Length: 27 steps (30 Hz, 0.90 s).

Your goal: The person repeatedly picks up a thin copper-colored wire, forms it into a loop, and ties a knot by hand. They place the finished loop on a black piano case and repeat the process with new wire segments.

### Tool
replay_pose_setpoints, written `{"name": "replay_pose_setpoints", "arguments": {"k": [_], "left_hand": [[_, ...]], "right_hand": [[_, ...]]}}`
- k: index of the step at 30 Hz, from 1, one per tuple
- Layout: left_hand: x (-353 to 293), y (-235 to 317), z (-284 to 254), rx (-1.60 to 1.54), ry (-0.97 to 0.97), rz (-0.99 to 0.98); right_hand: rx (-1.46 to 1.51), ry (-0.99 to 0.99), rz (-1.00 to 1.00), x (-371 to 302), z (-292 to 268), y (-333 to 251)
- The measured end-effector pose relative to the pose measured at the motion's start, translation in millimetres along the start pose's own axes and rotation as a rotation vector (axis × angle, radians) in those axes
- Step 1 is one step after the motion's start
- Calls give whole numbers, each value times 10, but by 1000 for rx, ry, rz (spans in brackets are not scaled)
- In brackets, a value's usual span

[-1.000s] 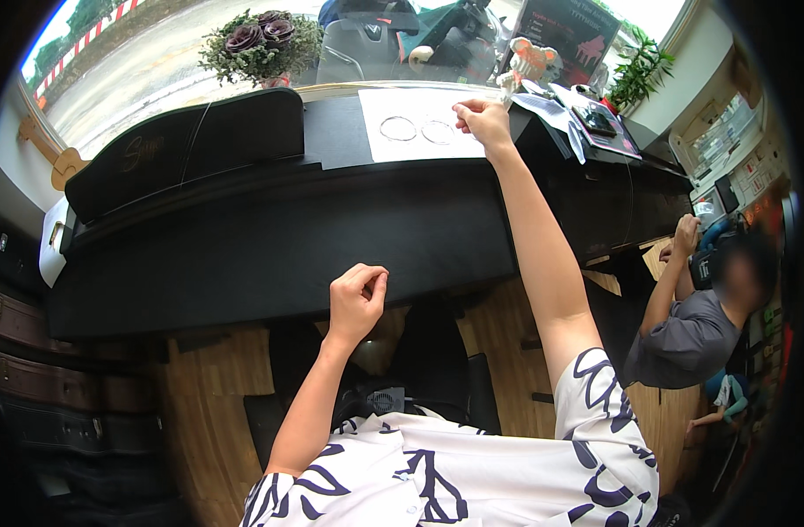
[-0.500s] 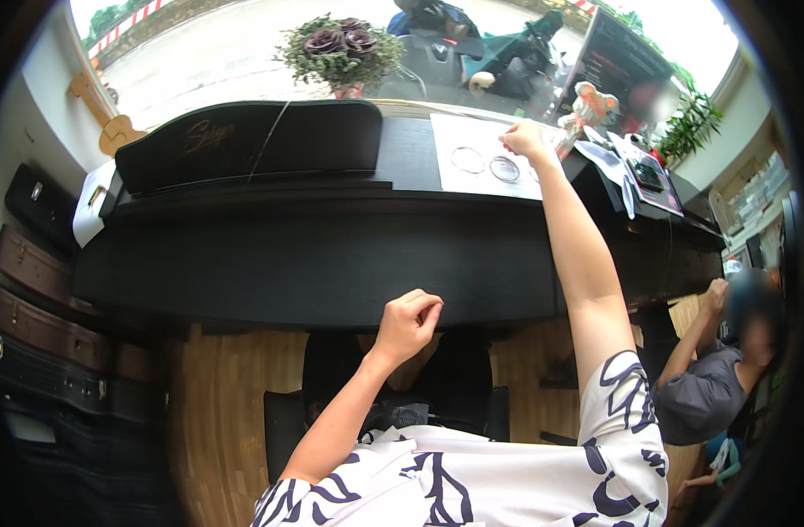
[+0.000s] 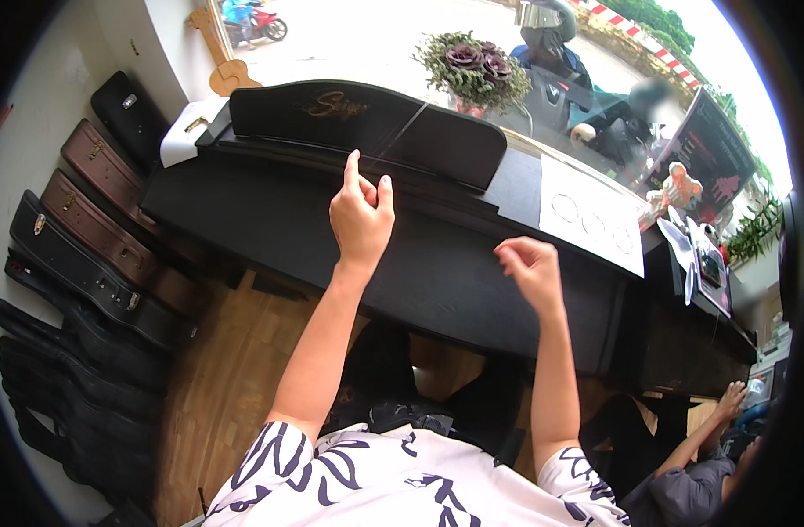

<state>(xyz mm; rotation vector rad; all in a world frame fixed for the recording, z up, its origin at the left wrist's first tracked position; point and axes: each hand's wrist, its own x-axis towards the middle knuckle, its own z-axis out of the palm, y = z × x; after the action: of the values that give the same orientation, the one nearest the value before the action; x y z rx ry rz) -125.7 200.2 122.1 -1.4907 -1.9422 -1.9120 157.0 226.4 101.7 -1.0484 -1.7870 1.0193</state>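
My left hand [image 3: 362, 220] is raised over the black piano-like cabinet [image 3: 437, 281], its index finger stretched toward the upright black board [image 3: 288, 114] and the thumb apart. A thin pale line [image 3: 403, 130] slants down that board near the fingertip; I cannot tell whether it is a string. My right hand [image 3: 535, 268] hovers above the cabinet's right part, fingers loosely bent leftward, nothing visible in them. Beyond it lies a white sheet [image 3: 586, 249] bearing several thin rings, one of them a coiled ring [image 3: 564, 207] near the sheet's left side.
Instrument cases [image 3: 86, 255] line the left wall. A flower pot [image 3: 472, 70] stands behind the board, by the window. At right are a bear figurine [image 3: 674, 189], papers [image 3: 678, 246] and a plant [image 3: 757, 220]. Another person [image 3: 696, 487] sits at the lower right.
My right hand has drawn back from the white sheet toward me. My left hand has risen toward the board, its index finger extending. The view has turned left; three rings show on the sheet.
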Motion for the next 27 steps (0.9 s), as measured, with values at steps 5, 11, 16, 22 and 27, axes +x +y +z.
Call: {"name": "replay_pose_setpoints", "arguments": {"k": [5,11,16,22,27], "left_hand": [[300,-173,-68,174,-229,-97],[-130,271,-319,-163,-256,-126],[-532,708,-473,-479,-328,-204],[-871,1122,-693,-621,-390,-84],[-1082,1359,-685,-699,-400,21]], "right_hand": [[202,-244,-72,-88,673,-150],[-60,-229,-353,5,661,-691],[-50,-273,-494,-180,730,-839],[398,-380,-243,-636,533,-709],[938,-458,177,-1269,90,-631]]}}
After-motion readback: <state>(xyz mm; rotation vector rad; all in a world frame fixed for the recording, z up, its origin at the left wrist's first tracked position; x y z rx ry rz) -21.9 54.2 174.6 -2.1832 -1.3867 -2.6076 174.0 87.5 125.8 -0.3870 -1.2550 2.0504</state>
